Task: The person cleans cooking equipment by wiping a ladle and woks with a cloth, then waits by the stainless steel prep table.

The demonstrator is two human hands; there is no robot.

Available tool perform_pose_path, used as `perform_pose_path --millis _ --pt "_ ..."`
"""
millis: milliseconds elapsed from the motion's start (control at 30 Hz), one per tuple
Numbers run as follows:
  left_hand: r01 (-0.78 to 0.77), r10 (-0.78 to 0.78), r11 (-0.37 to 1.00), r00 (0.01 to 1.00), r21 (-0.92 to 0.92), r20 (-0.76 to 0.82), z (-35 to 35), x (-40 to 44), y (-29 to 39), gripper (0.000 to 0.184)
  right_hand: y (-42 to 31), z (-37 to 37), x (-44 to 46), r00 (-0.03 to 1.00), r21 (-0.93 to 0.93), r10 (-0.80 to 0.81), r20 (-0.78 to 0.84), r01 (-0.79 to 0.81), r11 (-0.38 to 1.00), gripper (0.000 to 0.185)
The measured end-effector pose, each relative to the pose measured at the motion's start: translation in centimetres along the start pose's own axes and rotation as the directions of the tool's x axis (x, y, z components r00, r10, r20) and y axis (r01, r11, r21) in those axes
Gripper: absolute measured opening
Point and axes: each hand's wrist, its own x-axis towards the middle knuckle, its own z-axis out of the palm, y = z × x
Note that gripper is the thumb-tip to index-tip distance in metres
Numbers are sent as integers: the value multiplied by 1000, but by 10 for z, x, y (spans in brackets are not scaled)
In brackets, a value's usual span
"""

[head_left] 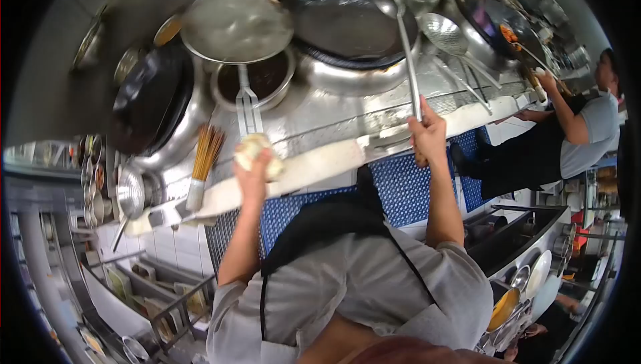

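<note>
My left hand (252, 176) is closed on a pale, crumpled cloth (262, 155), which covers the lower end of a strainer's handle. The wide, round strainer (236, 27) is above a metal pot (286, 84) of dark liquid. My right hand (429, 134) grips the long handle of a ladle (408, 50), whose bowl end is over the rim of a large wok (347, 27). Liquid seems to fill the middle wok. A bamboo brush (205, 154) lies left of my left hand.
A dark wok (150, 100) stands at left, with a perforated scoop (131, 192) below it. A skimmer (444, 34) and several handles lie at right. Another person (577, 124) works at the far-right wok. A white padded strip (314, 167) runs along the stove's front edge.
</note>
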Motion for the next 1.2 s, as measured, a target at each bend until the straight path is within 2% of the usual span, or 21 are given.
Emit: perform_pose_path --millis 33,100,300,333,400,467,500,533,600,633,733,800,867,933,1067,1133,1200 --pt "35 -35 997 999 -66 0 -4 -19 -13 39 3 7 -3 1000 81 3 15 -5 997 61" --pt "137 -118 944 990 -300 82 -8 -43 -33 40 -10 23 -18 999 126 31 7 -32 992 62" --pt "259 -220 840 966 -477 137 -9 -55 -71 44 -17 40 -16 999 64 17 32 -19 998 62" --pt "301 -243 838 953 -456 182 -9 -53 -80 45 -15 44 -9 999 3 3 40 -3 1000 62" --pt "486 -317 752 859 -445 402 -7 -45 -94 45 -14 42 9 999 -121 -27 25 30 992 61" --pt "629 -357 694 723 -351 591 -7 -31 -89 45 -19 49 22 1000 -88 -13 2 13 996 61" --pt "654 -375 676 702 -340 605 -4 -29 -83 45 -18 53 27 1000 -68 7 5 -6 998 60" --pt "676 -396 659 683 -329 613 -3 -26 -77 46 -15 59 34 999 -200 -50 -20 45 979 62" --pt "714 -440 632 650 -301 619 -6 -20 -69 50 -14 67 40 1000 23 -13 4 13 1000 63" --pt "722 -454 627 645 -294 615 -11 -16 -72 51 -22 73 36 1000 129 7 17 -10 992 63" --pt "766 -510 581 605 -273 611 -42 -12 -75 57 -55 85 8 996 251 66 59 -78 965 63" --pt "741 -486 603 634 -295 601 -57 -12 -62 56 -59 96 -7 995 329 28 96 -58 942 60" --pt "686 -448 658 687 -310 572 -82 -11 -55 55 -69 107 -35 990 323 77 121 -113 940 59" --pt "631 -419 724 724 -279 548 -112 -9 -54 52 -88 133 -71 985 411 105 140 -155 898 58" --pt "639 -403 723 698 -262 591 -174 3 -8 47 -87 186 -135 958 496 43 283 -184 848 61" --pt "575 -426 790 765 -214 482 -218 10 -10 46 -89 223 -174 942 543 35 333 -222 810 62" --pt "543 -454 824 804 -164 384 -262 17 5 45 -86 261 -209 933 513 47 356 -237 825 63"
